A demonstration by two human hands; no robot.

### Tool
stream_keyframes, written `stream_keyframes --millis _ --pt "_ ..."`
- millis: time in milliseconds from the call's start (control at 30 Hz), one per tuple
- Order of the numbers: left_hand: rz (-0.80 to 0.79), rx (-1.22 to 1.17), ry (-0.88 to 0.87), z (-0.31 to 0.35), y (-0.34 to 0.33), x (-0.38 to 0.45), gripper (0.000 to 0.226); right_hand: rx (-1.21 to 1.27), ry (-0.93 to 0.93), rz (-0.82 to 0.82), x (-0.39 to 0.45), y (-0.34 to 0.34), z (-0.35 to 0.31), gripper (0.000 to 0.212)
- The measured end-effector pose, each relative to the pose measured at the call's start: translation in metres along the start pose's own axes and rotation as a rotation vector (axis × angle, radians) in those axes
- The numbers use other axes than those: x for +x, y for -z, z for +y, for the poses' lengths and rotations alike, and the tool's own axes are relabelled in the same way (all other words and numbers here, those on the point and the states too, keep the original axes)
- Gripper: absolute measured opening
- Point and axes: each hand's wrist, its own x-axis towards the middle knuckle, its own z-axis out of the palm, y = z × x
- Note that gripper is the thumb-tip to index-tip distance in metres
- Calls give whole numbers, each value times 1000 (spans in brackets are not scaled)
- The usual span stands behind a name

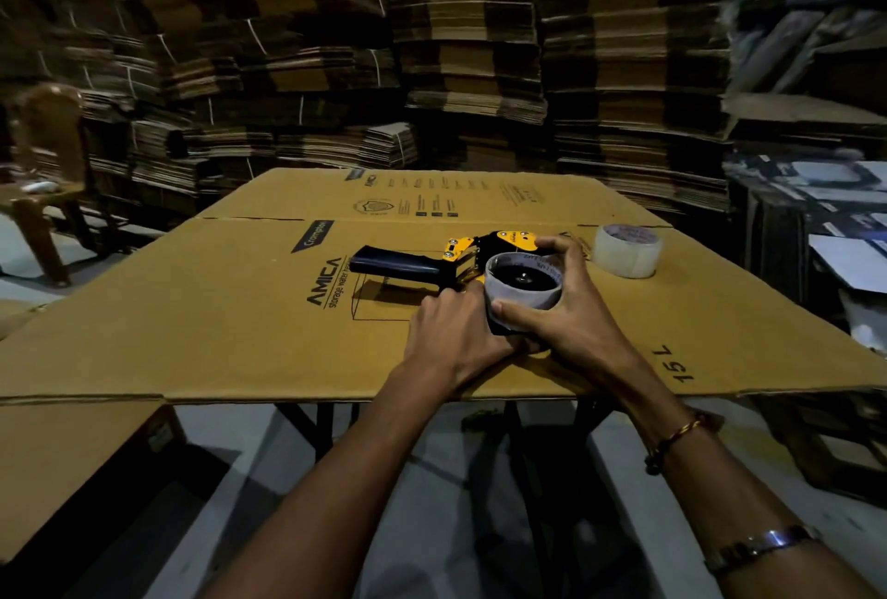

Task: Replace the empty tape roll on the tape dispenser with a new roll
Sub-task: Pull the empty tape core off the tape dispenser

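Note:
A yellow and black tape dispenser (461,257) lies on its side on the flattened cardboard sheet (240,324), its dark handle pointing left. The empty grey cardboard core (521,296) sits on the dispenser's black hub. My right hand (561,315) grips the core, thumb on its near wall and fingers over its far side. My left hand (456,334) holds the dispenser's body just left of the core, fingers curled under it. A new roll of clear tape (626,250) stands flat on the cardboard, to the right of the dispenser.
The cardboard sheet covers a folding table whose near edge runs just below my hands. Tall stacks of flattened cartons (456,46) wall the back. A brown plastic chair (45,176) stands at left. More cardboard (62,464) lies at lower left.

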Motion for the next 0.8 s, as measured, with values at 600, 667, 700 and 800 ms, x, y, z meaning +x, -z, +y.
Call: stream_keyframes --millis 600,667,700,800 --pt "-54 -84 -18 -17 -7 13 90 -14 -86 -33 -1 3 0 110" --pt "-68 -105 -22 -17 -8 13 88 -24 -77 -26 0 3 0 101" --pt "-73 -112 -21 -17 -9 14 88 -26 -74 -20 0 3 0 99" --pt "-80 -139 -7 -17 -10 14 89 15 -74 -17 1 3 2 94"
